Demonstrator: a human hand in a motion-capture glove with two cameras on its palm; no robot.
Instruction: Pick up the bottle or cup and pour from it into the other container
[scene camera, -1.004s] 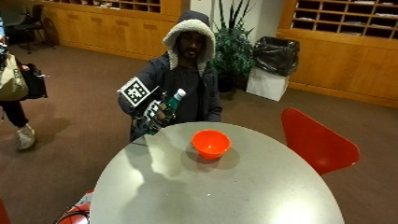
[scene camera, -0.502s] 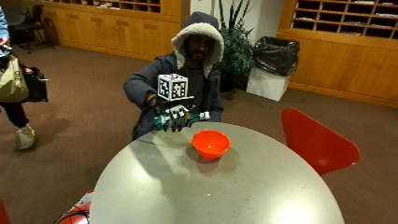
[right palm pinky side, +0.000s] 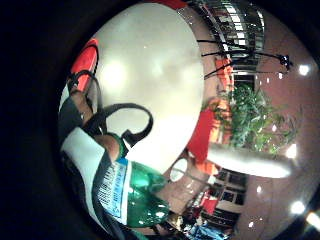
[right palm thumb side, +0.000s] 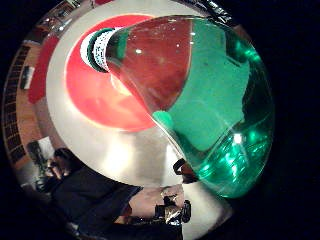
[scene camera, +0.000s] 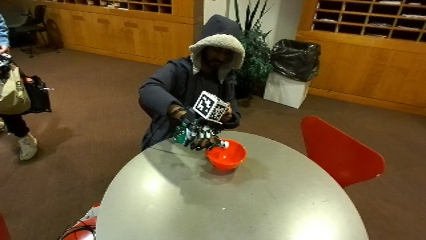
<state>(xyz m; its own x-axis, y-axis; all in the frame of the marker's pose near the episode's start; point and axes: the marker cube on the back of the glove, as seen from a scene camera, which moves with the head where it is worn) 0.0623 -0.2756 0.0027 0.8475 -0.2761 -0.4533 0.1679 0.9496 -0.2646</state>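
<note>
Table (scene camera: 266, 200): round and pale, bare across the near half; task things sit at the far edge, close to the person.
Bowl (scene camera: 226, 156): orange, upright on the table, just right of the gloved hand and a little nearer than it.
Right hand (scene camera: 194, 136): gloved, fingers curled round the bottle's body, held above the table just left of the bowl.
Bottle (right palm thumb side: 200, 100): green, see-through, tipped close to level; long axis runs from the hand rightward toward the bowl, capped neck (right palm thumb side: 97, 50) leading.
Key relation: in the thumb side palm view the neck lies over the bowl's orange inside (right palm thumb side: 100, 100), mouth end past the near rim; the body stays back in the grip.
Cap: a white-and-dark band shows at the neck; open or sealed, cannot tell.
Pour: no stream visible; probably at the start of the tilt, judging by the angle.
Other hand (right palm thumb side: 160, 200): bare, low at the table edge, away from bottle and bowl.
Chair (scene camera: 339, 155): red, far right, beside the table.
</note>
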